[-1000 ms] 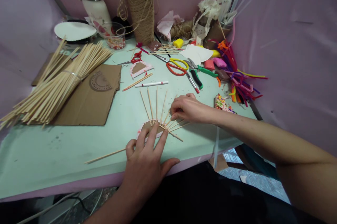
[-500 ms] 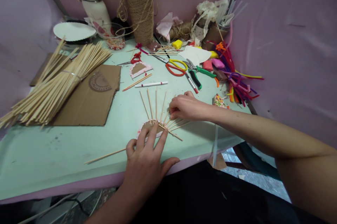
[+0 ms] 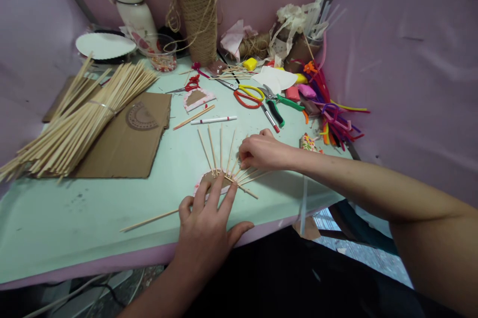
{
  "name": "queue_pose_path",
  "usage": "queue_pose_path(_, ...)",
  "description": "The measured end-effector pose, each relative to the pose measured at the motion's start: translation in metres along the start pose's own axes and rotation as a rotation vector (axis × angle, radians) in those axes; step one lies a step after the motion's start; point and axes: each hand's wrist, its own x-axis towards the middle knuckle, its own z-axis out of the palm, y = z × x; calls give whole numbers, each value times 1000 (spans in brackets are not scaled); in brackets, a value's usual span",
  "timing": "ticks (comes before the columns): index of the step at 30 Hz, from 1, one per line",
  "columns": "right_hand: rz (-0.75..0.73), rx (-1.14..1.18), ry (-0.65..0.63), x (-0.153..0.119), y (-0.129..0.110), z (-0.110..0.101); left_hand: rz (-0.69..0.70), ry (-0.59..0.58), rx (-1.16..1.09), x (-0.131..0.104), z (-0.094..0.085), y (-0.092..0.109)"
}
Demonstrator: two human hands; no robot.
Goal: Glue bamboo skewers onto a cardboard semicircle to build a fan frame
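On the table's front part lies a small cardboard piece [image 3: 205, 180] with a pink edging, partly hidden under my fingers. Several thin wooden sticks [image 3: 221, 147] fan out from its upper edge. My left hand [image 3: 205, 223] lies over the piece with fingers spread, the fingertips pressing on it and on the stick bases. My right hand [image 3: 263, 151] is closed in a pinch on one of the fanned sticks, right of the upright ones; its fingertips are partly hidden. Another loose stick [image 3: 149, 220] extends left from beneath my left hand.
At left a bundle of wooden sticks [image 3: 89, 113] lies on a cardboard sheet [image 3: 138, 158] with a protractor [image 3: 142, 116]. Behind the fan are a marker [image 3: 214, 120], scissors [image 3: 248, 96], green-handled pruners [image 3: 276, 108] and a second edged piece [image 3: 199, 98]. Pipe cleaners [image 3: 336, 118] stand right.
Both hands keep nearly the same place and grip. The view has shifted very slightly; no object has visibly moved.
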Motion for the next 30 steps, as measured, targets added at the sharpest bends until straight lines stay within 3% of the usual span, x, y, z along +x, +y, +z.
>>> queue_pose_path(16,6,25,16,-3,1,-1,13,10,7,-1,5,-2)
queue_pose_path(24,-5,124,141,-14,7,4,16,-8,11,-1,2,-3)
queue_pose_path(30,-19,110,367,-44,1,5,0,-37,9,0,0,-1)
